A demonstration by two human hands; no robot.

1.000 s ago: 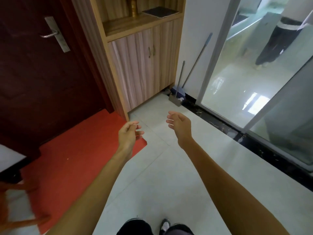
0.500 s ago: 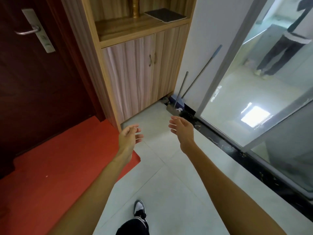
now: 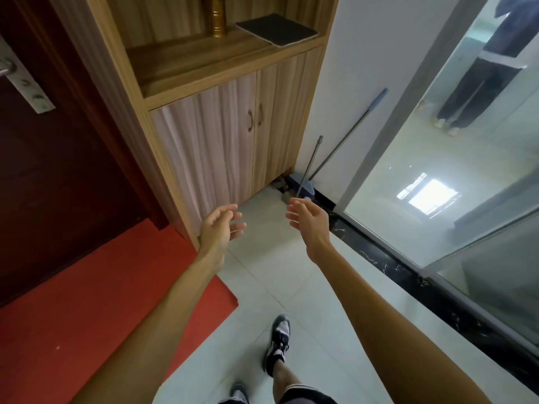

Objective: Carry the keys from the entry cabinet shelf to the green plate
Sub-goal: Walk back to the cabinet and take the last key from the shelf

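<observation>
Both hands are empty, left hand (image 3: 220,228) and right hand (image 3: 309,218) with fingers loosely spread. No keys show on the cabinet shelf (image 3: 204,62) at 12 o'clock; best step closer, locate them, then pinch.

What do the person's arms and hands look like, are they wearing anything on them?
Both forearms are bare, with no sleeves in view. The left hand and right hand wear no gloves, and no watch, bracelet or rings show on wrists or fingers.

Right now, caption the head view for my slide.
Both empty hands, left hand and right hand, reach toward the wooden entry cabinet; no keys visible on its shelf.
</observation>
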